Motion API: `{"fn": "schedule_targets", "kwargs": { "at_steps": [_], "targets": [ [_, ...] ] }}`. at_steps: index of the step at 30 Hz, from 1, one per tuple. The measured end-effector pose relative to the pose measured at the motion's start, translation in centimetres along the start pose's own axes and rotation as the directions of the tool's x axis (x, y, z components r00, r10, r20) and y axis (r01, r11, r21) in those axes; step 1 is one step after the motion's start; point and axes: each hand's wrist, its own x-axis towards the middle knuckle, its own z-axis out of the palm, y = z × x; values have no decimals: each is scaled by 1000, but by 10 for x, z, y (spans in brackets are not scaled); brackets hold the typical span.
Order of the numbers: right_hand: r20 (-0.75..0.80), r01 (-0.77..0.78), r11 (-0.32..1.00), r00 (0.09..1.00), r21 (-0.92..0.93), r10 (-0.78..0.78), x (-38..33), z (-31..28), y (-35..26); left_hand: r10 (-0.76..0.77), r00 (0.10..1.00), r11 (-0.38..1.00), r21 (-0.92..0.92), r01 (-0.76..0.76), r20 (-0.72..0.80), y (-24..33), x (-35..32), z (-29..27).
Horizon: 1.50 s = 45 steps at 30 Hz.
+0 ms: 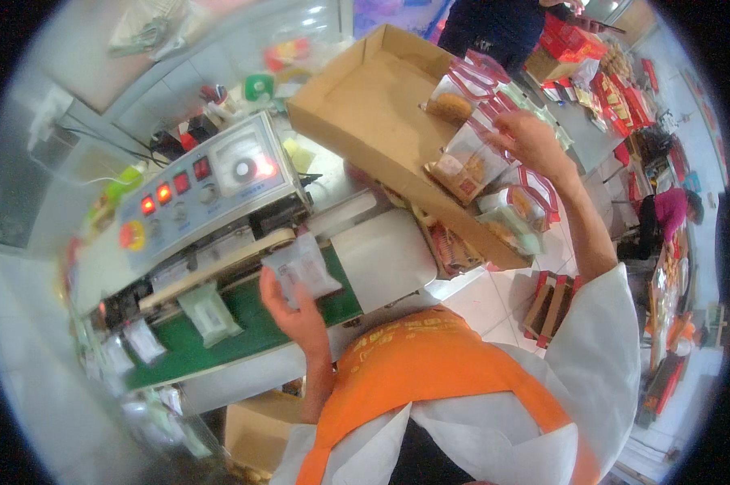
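My left hand is over the green conveyor belt, its fingers apart and slightly blurred, touching the lower part of a clear whitish plastic packet. That packet lies against the sealing machine's pale band. On the right, my right hand is closed on the top edge of a clear plastic bag with brown cookies in it. This bag leans inside an open cardboard box. Around it in the box are other cookie bags with red-edged tops.
The sealing machine's control panel has lit red displays and knobs. Several sealed packets lie along the belt to the left. A metal plate adjoins the belt's right end. Another person stands beyond the box. Below the belt is a cardboard box.
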Motion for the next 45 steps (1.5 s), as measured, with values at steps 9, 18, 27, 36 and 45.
{"fn": "schedule_targets", "kwargs": {
  "at_steps": [9,18,27,36,45],
  "targets": [
    [-5,155,898,986,412,-169,3,-4,-13,69,986,998,-13,-67,155,15,-13,16],
    [-113,97,335,993,937,31,-42,-63,-130,713,653,648,117,-753,257,86,-6,63],
    [-407,380,152,884,912,229,-39,22,-182,-183,888,898,-296,325,421,37,-5,28],
    [507,-459,-403,862,792,14,-29,155,-215,-534,737,664,-334,669,414,-23,-15,40],
    [512,-476,-271,856,837,78,-5,189,-229,-614,743,680,-299,669,266,-29,5,31]
  ]
}}
